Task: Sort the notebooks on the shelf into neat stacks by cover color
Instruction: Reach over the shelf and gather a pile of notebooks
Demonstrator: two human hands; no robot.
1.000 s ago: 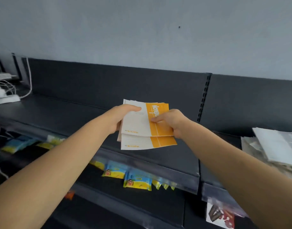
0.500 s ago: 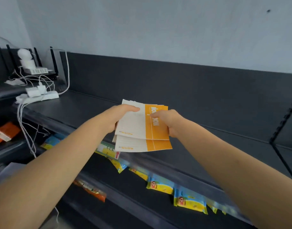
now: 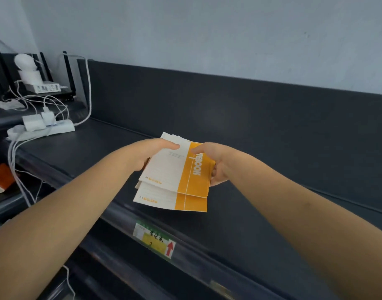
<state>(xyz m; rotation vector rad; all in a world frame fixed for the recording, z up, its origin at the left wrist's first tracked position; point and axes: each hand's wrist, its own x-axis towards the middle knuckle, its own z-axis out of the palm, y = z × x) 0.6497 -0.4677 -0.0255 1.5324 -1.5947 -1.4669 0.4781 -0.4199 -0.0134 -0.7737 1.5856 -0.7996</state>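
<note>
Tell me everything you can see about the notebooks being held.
The notebooks form a small fanned bundle, thin and paper-covered. The visible covers are white with an orange band on the right, and the top one bears white lettering. They are held tilted over the dark shelf. The left hand grips the white side, thumb on top; the right hand grips the orange side.
</note>
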